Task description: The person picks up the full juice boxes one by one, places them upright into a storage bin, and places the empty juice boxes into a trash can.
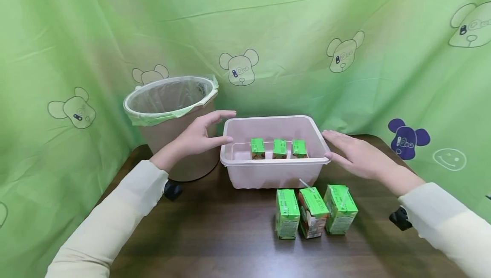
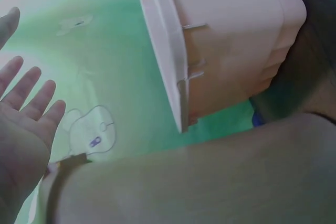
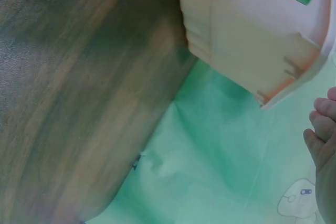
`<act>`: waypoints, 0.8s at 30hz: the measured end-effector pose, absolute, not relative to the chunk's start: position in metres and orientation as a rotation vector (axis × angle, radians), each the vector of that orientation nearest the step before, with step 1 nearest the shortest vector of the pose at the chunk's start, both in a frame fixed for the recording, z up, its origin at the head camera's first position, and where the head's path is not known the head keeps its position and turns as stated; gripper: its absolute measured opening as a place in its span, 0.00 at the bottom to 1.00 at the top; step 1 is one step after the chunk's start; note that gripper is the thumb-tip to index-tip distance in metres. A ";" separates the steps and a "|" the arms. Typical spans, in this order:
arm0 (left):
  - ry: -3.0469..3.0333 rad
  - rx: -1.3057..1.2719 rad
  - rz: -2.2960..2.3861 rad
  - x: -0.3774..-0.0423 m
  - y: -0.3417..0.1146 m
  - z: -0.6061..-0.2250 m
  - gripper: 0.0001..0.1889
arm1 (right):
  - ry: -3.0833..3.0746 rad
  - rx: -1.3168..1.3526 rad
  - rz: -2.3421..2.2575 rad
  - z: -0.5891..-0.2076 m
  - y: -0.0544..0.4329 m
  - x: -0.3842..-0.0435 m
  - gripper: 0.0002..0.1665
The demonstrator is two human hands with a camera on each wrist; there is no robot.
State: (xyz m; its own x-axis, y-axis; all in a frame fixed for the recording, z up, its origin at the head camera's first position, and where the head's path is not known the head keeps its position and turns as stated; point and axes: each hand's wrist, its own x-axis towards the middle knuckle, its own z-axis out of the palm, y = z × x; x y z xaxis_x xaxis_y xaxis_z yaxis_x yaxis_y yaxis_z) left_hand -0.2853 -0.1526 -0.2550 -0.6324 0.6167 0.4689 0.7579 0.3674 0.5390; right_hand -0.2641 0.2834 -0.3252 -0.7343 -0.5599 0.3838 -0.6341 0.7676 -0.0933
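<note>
A pale pink plastic basin (image 1: pixel 274 176) stands on the table, with three green-topped drink cartons (image 1: pixel 279 148) in a row inside it. My left hand (image 1: pixel 195 135) is at its left rim, thumb and fingers spread apart. By the right rim, my right hand (image 1: pixel 358 154) is held out with straight fingers. Both wrist views show the basin's side wall (image 2: pixel 236 35) and a hand near the rim, holding nothing. In front of the basin are three more cartons: a left one (image 1: pixel 287 215), a tilted middle one (image 1: pixel 312 214) with a straw sticking up, and a right one (image 1: pixel 340 209).
A tall round trash bin (image 1: pixel 193 158) with a liner bag stands behind my left hand, close to the basin's left side. Beneath everything is a dark wooden table (image 1: pixel 215 235). A green curtain (image 1: pixel 284 26) with bear-head prints hangs around the back and sides.
</note>
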 end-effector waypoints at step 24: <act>-2.070 -0.969 -0.839 -0.251 -0.236 -0.242 0.30 | -2.367 0.773 0.441 -0.323 0.297 -0.234 0.22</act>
State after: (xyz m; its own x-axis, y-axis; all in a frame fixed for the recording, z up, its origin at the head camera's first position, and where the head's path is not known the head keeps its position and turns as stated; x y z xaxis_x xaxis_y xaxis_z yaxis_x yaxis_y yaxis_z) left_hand -0.2507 -0.2358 -0.2424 -0.4813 0.3721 0.7937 0.8196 0.5121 0.2569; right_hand -0.2338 0.2975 -0.3228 -0.6478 -0.4199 0.6356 -0.6205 0.7749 -0.1205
